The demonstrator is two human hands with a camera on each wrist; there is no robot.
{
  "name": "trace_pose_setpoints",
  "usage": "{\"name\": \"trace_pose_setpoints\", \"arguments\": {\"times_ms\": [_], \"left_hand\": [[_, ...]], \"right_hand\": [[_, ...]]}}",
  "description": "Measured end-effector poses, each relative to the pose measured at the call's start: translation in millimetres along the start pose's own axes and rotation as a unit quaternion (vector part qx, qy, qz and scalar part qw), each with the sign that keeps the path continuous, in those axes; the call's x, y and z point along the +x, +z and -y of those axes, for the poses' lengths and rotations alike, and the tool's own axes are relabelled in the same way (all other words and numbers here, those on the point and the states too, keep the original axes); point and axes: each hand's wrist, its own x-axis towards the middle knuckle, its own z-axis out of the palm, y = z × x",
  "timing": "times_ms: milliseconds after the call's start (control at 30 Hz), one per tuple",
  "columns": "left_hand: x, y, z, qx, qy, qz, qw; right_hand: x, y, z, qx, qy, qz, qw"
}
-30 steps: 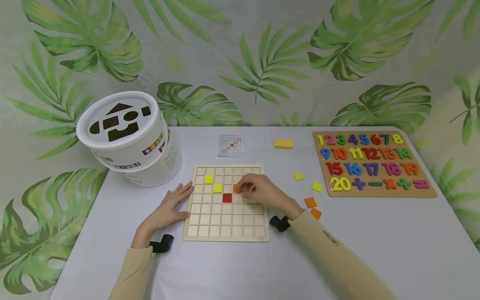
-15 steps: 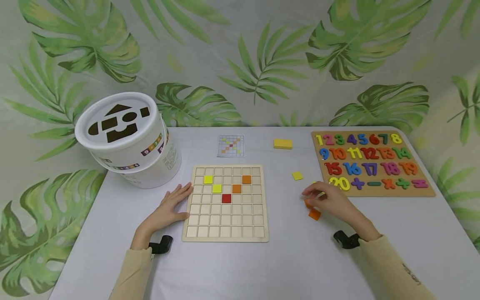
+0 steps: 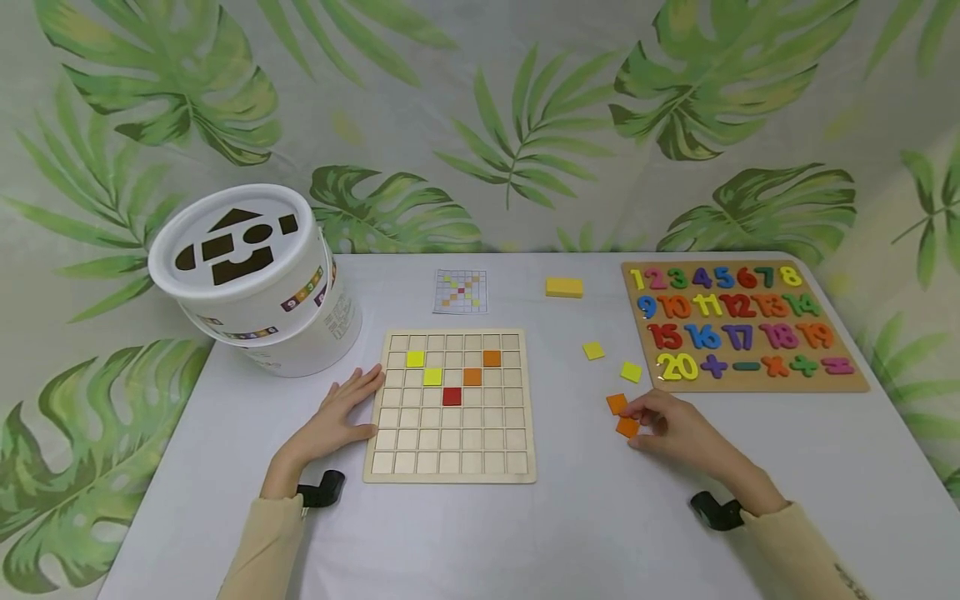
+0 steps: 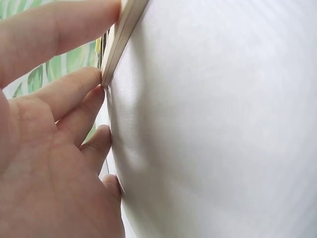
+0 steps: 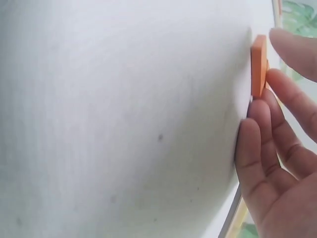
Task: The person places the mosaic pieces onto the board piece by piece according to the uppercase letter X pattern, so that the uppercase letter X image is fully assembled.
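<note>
A wooden grid board (image 3: pixel 450 467) lies in the middle of the table. On it sit two yellow tiles (image 3: pixel 415 359), two orange tiles (image 3: pixel 492 358) and one red tile (image 3: pixel 452 397). My left hand (image 3: pixel 337 417) rests flat on the table, its straight fingers against the board's left edge (image 4: pixel 121 37). My right hand (image 3: pixel 663 427) is to the right of the board. Its thumb and fingertips pinch a loose orange tile (image 3: pixel 627 427) that lies on the table, shown edge-on in the right wrist view (image 5: pixel 258 64). A second orange tile (image 3: pixel 617 403) lies just beyond it.
Two loose yellow tiles (image 3: pixel 593 351) lie right of the board. A yellow block (image 3: pixel 564 287) and a small pattern card (image 3: pixel 461 292) sit farther back. A white shape-sorter bucket (image 3: pixel 255 275) stands at the back left, a number puzzle board (image 3: pixel 742 329) at the right.
My right hand left the board, where a second orange tile now sits, and moved right to the loose orange tiles. It now holds the nearer one. The left hand stayed put.
</note>
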Motion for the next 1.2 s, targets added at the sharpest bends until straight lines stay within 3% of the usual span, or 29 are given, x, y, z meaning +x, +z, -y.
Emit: {"name": "trace_pose_setpoints", "arguments": {"times_ms": [467, 800, 1000, 1200], "left_hand": [[0.9, 1.1, 1.8, -0.006, 0.005, 0.003, 1.0000], [-0.1, 0.6, 1.5, -0.001, -0.003, -0.005, 1.0000], [-0.3, 0.8, 1.9, -0.004, -0.002, -0.005, 1.0000], [0.0, 0.8, 2.7, -0.005, 0.000, -0.006, 1.0000]], "right_hand": [[16.2, 7.5, 15.0, -0.020, -0.030, 0.026, 0.999], [8.3, 5.6, 13.6, -0.053, -0.028, 0.018, 0.998], [12.1, 10.2, 17.7, -0.045, -0.040, 0.016, 0.998], [31.8, 24.9, 41.5, -0.017, -0.053, 0.018, 0.998]]}}
